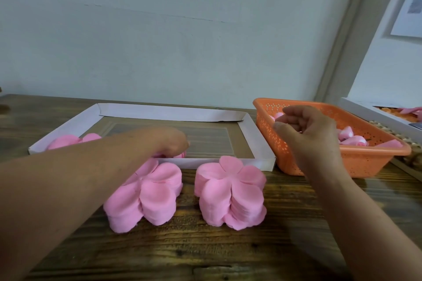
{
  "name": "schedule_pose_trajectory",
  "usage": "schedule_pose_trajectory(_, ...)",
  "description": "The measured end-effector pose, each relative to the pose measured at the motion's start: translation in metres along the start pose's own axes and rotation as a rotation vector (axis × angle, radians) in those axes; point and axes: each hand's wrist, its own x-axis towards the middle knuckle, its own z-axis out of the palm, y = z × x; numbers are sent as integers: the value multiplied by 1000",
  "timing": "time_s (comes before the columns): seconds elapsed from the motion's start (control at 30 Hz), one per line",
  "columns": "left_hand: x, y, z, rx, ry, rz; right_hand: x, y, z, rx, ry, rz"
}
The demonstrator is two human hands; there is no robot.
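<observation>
Two thick stacks of pink flower-shaped petal sheets, a left stack (146, 198) and a right stack (230, 194), stand on the wooden table in front of me. My left hand (172, 141) reaches over the left stack into a shallow white cardboard tray (169, 112). Its fingers curl down onto a small pink piece (180, 155) just inside the tray's near wall. My right hand (306, 128) hovers above the near left corner of an orange perforated basket (319, 162). Its fingers are loosely curled and I see nothing in them.
More pink petals (68, 140) lie in the tray's left corner. Several rolled pink buds (351, 138) sit in the basket. A white box (374, 112) with orange and pink pieces stands at the far right. A pale wall rises behind the table (205, 253).
</observation>
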Motion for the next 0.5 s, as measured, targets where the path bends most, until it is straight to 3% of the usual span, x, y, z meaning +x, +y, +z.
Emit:
schedule_pose_trajectory(0.33, 1, -14, -8, -180, 12, 63, 0, 1, 0, 2, -5, 1)
schedule_pose_trajectory(0.5, 9, -42, -16, -220, -32, -128, 1, 2, 1, 14, -9, -3)
